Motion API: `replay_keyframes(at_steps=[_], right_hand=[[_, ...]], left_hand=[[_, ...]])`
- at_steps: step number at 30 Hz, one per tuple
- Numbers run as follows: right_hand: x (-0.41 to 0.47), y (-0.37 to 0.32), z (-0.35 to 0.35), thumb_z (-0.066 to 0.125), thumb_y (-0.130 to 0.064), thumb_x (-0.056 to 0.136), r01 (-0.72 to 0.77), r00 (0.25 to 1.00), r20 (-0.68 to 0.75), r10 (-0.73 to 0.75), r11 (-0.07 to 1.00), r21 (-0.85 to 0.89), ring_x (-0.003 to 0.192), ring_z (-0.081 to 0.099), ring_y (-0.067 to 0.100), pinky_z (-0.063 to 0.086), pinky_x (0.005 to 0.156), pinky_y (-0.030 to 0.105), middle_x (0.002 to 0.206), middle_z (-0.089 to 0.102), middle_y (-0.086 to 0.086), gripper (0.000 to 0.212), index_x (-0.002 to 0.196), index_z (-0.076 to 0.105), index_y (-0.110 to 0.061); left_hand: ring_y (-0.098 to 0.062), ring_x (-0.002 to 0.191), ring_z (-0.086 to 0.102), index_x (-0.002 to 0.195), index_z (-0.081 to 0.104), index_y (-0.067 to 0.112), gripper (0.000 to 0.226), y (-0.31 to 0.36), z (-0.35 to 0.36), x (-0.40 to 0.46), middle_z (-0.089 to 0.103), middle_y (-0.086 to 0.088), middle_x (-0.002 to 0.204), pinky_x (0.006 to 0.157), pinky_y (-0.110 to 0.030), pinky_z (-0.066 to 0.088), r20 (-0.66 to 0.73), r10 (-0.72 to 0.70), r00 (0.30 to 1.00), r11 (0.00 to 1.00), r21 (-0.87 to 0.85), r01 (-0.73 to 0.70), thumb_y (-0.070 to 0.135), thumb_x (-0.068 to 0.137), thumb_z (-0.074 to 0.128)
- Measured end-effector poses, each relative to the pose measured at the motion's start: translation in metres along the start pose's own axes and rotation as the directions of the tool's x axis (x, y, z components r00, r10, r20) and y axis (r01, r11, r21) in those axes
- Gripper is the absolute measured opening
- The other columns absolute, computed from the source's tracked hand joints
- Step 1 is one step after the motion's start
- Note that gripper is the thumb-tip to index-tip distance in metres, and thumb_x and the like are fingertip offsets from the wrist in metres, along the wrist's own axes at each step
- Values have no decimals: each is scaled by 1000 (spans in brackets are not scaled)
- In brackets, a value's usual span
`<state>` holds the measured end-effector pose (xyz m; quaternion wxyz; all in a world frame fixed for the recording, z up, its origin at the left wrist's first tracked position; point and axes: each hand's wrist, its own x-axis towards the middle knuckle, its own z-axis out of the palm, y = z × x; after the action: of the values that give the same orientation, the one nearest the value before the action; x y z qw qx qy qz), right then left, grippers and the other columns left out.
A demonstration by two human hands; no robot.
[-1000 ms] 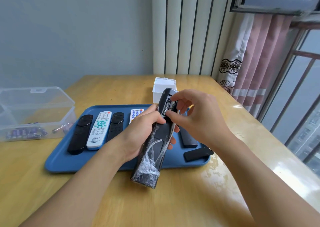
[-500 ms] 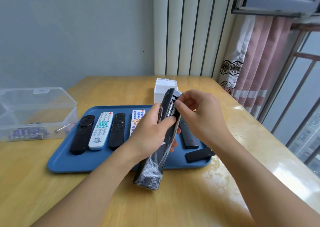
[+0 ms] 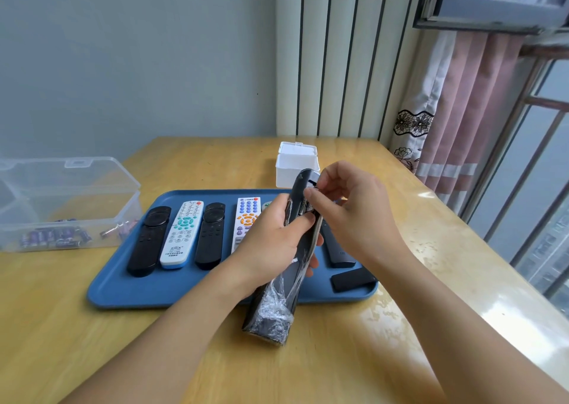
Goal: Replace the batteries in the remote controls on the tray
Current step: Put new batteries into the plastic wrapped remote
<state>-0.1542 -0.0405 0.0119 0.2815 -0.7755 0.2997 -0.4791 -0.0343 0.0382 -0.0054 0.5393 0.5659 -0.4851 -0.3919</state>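
My left hand (image 3: 271, 243) grips a black remote (image 3: 277, 305) wrapped in clear plastic, held tilted above the blue tray's (image 3: 123, 289) front edge with its open battery bay facing me. My right hand (image 3: 348, 206) pinches a battery (image 3: 309, 198) at the top of that bay with thumb and forefinger. On the tray lie two black remotes (image 3: 149, 240) (image 3: 211, 240), a white and blue remote (image 3: 181, 234), another white remote (image 3: 246, 222), a further black remote (image 3: 337, 249) and a loose black battery cover (image 3: 352, 279).
A clear plastic box (image 3: 61, 200) with its lid open stands at the left, several purple batteries (image 3: 55, 237) inside. A small white box (image 3: 297, 163) sits behind the tray. The wooden table's right edge runs along a window with curtains and railings.
Both hands have lifted the wrapped remote slightly. My right hand's fingers have shifted up toward the top end of the battery bay, pinching the battery there.
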Motion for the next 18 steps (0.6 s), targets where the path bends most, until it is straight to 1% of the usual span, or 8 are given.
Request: replay_keyframes(at_steps=[3,6,8,9,11,13,15,18], right_hand=[[3,2,-1,75,-11,87,-164,984,-3,176,923,349,70,64,9,49,63,24,79,71,1,10,92,66,-12],[11,3,-10,57,0,95,-452,821,219,527,366,814,73,69,17,56,63,23,82,71,10,18,111,65,-3],[14,6,-16,43,4,95,-545,698,418,582,54,836,65,63,17,55,57,22,77,62,10,27,114,62,3],[14,7,-17,40,2,94,-587,662,481,575,-2,809,58,52,12,50,50,21,73,51,6,29,114,61,4],[14,7,-15,43,-6,92,-644,665,481,571,113,757,51,27,9,32,39,20,68,28,-1,23,106,60,1],[12,4,-14,57,-12,91,-583,802,308,511,561,588,47,22,10,25,37,20,59,28,-5,9,95,61,-5],[7,-2,-15,71,-16,84,-264,960,149,238,946,190,45,29,10,28,42,20,50,35,-9,8,84,65,-11],[3,-5,-14,82,-21,71,68,991,127,-47,985,-160,45,32,9,26,46,17,49,32,-9,17,78,67,-21]], left_hand=[[-29,59,63,115,55,13,15,3,-1,0,67,-15,83,55,-39,56,-11,-21,1000,996,-88,20,23,104,54],[-28,60,62,115,56,9,15,6,-3,0,69,-16,85,53,-36,55,4,-66,998,981,-181,66,13,101,56],[-29,60,61,114,55,5,20,6,-7,0,69,-19,87,54,-36,55,30,-77,997,971,-225,82,6,94,56],[-30,61,61,114,55,3,27,5,-9,0,68,-21,88,54,-36,54,51,-77,996,967,-240,87,5,87,56],[-33,61,60,115,53,0,44,5,-12,0,66,-23,89,54,-37,54,88,-77,993,960,-263,98,8,72,52],[-34,61,60,117,53,-1,47,4,-12,-1,65,-24,87,53,-37,54,120,-80,990,956,-272,110,10,71,49],[-33,61,58,114,55,-1,33,6,-11,-2,64,-23,86,55,-36,53,158,-80,984,952,-282,123,15,87,44],[-32,63,59,106,63,3,43,9,-9,-4,64,-20,84,57,-36,53,173,-89,981,958,-255,132,27,102,27]])
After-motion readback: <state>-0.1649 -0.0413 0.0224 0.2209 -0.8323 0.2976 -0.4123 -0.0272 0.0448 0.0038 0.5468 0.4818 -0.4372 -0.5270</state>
